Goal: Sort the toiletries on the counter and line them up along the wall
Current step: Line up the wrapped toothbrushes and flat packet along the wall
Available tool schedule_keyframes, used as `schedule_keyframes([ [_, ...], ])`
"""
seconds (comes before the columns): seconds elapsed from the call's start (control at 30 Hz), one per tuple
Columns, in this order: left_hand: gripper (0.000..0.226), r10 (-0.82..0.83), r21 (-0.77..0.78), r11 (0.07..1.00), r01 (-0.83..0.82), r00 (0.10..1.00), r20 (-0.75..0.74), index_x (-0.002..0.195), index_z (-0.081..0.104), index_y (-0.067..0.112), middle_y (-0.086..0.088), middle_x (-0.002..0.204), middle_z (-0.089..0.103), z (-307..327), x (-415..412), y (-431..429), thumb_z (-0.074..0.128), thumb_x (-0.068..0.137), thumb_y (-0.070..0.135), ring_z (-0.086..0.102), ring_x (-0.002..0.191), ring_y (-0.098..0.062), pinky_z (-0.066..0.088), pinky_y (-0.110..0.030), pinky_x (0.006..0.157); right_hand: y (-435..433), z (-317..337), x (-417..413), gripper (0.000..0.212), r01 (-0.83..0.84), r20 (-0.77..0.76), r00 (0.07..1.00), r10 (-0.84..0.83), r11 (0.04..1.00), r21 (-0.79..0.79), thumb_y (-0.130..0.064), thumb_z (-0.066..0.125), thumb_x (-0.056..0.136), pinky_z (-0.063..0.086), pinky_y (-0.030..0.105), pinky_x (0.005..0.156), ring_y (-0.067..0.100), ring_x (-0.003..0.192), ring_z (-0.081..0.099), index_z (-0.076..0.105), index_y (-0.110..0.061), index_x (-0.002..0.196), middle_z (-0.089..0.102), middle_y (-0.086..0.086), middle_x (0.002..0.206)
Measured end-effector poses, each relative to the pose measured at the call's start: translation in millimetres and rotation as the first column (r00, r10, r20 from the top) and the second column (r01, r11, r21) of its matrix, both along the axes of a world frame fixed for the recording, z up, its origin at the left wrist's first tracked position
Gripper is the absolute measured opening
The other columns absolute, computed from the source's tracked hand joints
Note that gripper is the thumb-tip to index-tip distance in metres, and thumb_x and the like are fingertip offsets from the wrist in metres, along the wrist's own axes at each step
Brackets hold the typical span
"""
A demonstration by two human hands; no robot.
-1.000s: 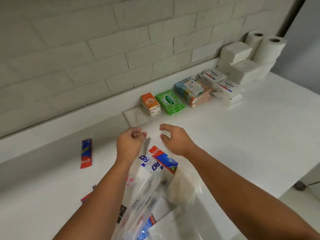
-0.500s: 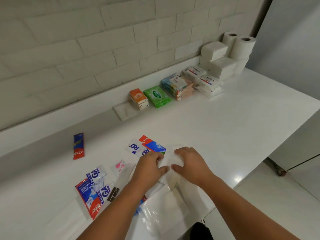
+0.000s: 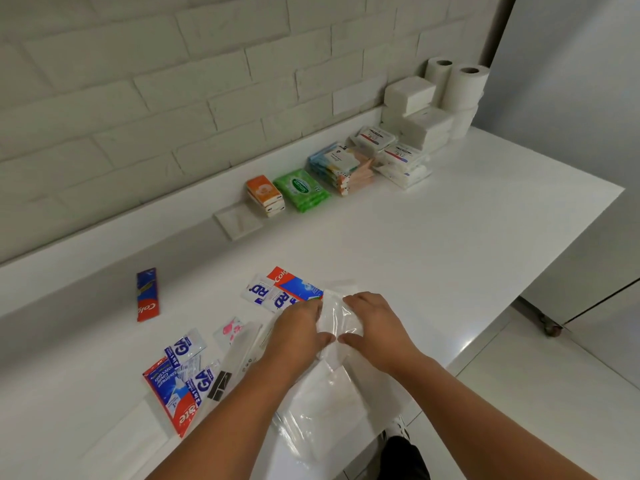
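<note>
we see both forearms bare, coming in from the bottom edge and converging toward the middle. left hand (image 3: 299, 329) palm down, knuckles up, fingers curled onto the clear packet (image 3: 341, 320), thumb low at its near edge. right hand (image 3: 379, 323) mirrors it, fingers bent over the packet's far part, thumb low. thumb tips nearly touching; we can't tell if they meet.

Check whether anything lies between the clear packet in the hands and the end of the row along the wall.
Yes. The toothpaste sachet and RD sachets lie flat just beyond the clear packet, which the left hand and right hand hold, toward the flat white packet ending the row. Past them the counter looks bare.
</note>
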State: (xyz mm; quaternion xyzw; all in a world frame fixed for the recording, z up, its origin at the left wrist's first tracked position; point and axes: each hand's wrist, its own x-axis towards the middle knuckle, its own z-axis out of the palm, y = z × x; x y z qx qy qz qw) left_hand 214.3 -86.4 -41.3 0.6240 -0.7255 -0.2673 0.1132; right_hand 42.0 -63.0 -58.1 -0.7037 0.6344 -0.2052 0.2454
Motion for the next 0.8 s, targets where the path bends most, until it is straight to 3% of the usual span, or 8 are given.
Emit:
schedule_keyframes([
  [0.1,0.033,0.053,0.041,0.998,-0.051,0.997,-0.060,0.112,0.066,0.018,0.000,0.100,0.069,2.7,1.2,-1.4,0.080,0.084,0.029,0.064,0.092,-0.016,0.053,-0.025,0.085,-1.1,-1.3,-2.4,0.073,0.015,0.011,1.000,-0.015,1.000,0.007,-0.036,0.076,0.080,0.031,0.020,0.104,0.014,0.133,0.039,0.043,-0.021,0.144,0.047,-0.005,0.142],
  [0.17,0.019,0.091,0.064,0.994,-0.084,0.988,-0.126,0.100,0.069,0.020,0.004,0.084,0.066,3.4,4.8,-4.4,0.079,0.085,0.027,0.063,0.083,-0.015,0.053,-0.021,0.076,-3.0,-1.0,-5.4,0.072,0.046,0.041,0.998,-0.047,0.999,0.028,-0.036,0.074,0.082,0.029,0.017,0.102,0.013,0.130,0.041,0.041,-0.022,0.144,0.047,-0.007,0.140],
  [0.23,0.015,0.111,0.069,0.993,-0.101,0.979,-0.174,0.080,0.065,0.023,0.010,0.069,0.057,4.9,9.1,-6.1,0.078,0.086,0.026,0.056,0.068,-0.009,0.044,-0.010,0.057,-5.7,0.1,-8.4,0.068,0.088,0.077,0.993,-0.091,0.995,0.046,-0.034,0.073,0.083,0.030,0.015,0.097,0.011,0.122,0.046,0.043,-0.025,0.142,0.052,-0.009,0.131],
  [0.3,0.015,0.143,0.083,0.988,-0.128,0.965,-0.220,0.078,0.066,0.020,0.010,0.068,0.057,4.1,13.5,-8.1,0.079,0.085,0.025,0.054,0.064,-0.006,0.041,-0.008,0.050,-9.3,0.1,-10.4,0.059,0.114,0.104,0.987,-0.120,0.992,0.059,-0.031,0.072,0.084,0.032,0.015,0.089,0.007,0.107,0.049,0.048,-0.026,0.138,0.056,-0.014,0.114],
  [0.5,0.017,0.166,0.059,0.986,-0.156,0.958,-0.234,0.087,0.074,0.018,0.004,0.081,0.072,2.7,21.7,-13.1,0.081,0.082,0.032,0.067,0.077,-0.012,0.054,-0.020,0.069,-20.3,7.6,-11.2,0.022,0.172,0.218,0.957,-0.194,0.978,0.116,-0.017,0.066,0.089,0.043,0.013,0.084,0.007,0.091,0.059,0.069,-0.022,0.110,0.065,-0.012,0.094],
  [0.6,0.014,0.208,0.050,0.978,-0.202,0.933,-0.295,0.083,0.072,0.016,0.001,0.076,0.069,6.5,26.8,-16.0,0.082,0.082,0.026,0.062,0.069,-0.010,0.047,-0.012,0.066,-27.3,14.7,-10.8,0.011,0.166,0.321,0.926,-0.200,0.977,0.130,-0.014,0.066,0.089,0.040,0.004,0.068,0.006,0.080,0.061,0.071,-0.023,0.093,0.067,-0.012,0.087],
  [0.7,0.012,0.238,0.052,0.970,-0.236,0.894,-0.379,0.080,0.070,0.016,0.000,0.071,0.061,15.4,33.5,-20.3,0.080,0.084,0.022,0.051,0.061,-0.006,0.044,-0.012,0.063,-38.0,26.0,-5.5,0.009,0.201,0.510,0.824,-0.247,0.969,0.144,-0.016,0.069,0.088,0.045,0.008,0.068,0.002,0.073,0.061,0.071,-0.024,0.088,0.069,-0.011,0.082],
  [0.8,0.012,0.263,0.012,0.955,-0.295,0.832,-0.489,0.076,0.071,0.021,0.007,0.066,0.060,29.1,39.2,-27.6,0.079,0.085,0.022,0.050,0.059,-0.005,0.044,-0.014,0.062,-50.9,36.6,6.5,0.017,0.182,0.689,0.661,-0.296,0.955,0.236,-0.019,0.074,0.085,0.054,0.024,0.074,0.011,0.077,0.067,0.069,-0.026,0.099,0.070,-0.002,0.086],
])
